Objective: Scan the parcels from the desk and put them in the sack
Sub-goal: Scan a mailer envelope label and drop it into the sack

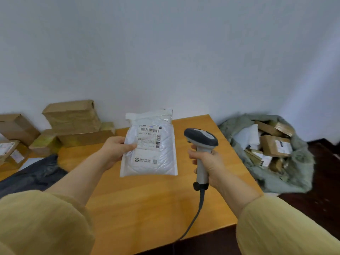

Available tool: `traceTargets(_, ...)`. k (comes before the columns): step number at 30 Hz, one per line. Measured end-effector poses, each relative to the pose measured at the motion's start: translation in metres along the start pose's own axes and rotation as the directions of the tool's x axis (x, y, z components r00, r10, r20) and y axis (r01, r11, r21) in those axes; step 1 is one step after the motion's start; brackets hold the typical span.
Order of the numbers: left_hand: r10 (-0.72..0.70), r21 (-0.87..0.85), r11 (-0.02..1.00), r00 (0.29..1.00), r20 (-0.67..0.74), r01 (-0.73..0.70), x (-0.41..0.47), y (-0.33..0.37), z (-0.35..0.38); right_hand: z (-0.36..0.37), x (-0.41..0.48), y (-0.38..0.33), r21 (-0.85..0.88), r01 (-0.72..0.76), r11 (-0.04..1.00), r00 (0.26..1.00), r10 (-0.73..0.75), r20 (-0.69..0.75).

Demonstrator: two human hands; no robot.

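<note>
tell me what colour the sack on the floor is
Pale grey-green sack, seen in the head view, right of the desk.

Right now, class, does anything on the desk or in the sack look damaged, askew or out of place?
The top cardboard box at the far left of the desk looks crumpled, skewed on the boxes beneath. Parcels in the sack lie jumbled.

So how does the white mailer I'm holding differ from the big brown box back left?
The white mailer is a flat padded bag; the brown box is a bulky taped cardboard carton. The mailer is held up by the left hand, label facing the camera; the box sits on other boxes, no label showing. Both are sealed parcels.
</note>
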State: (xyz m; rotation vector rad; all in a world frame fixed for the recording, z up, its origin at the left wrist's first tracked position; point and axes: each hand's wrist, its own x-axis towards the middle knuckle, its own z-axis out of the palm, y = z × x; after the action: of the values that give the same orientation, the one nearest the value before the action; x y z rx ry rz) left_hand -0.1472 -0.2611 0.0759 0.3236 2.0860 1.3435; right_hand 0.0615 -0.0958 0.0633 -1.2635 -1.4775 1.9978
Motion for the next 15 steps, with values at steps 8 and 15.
traceTargets(8,0.066,0.153,0.980,0.932,0.357,-0.128,-0.014,0.054,0.218,-0.181,0.015,0.013,0.098,-0.005,0.995,0.996,0.014,-0.093)
traceTargets(15,-0.051,0.223,0.972,0.856,0.514,-0.076,-0.029,0.092,0.394,-0.339,0.047,0.009,0.257,-0.013,0.966,0.963,0.081,-0.256)
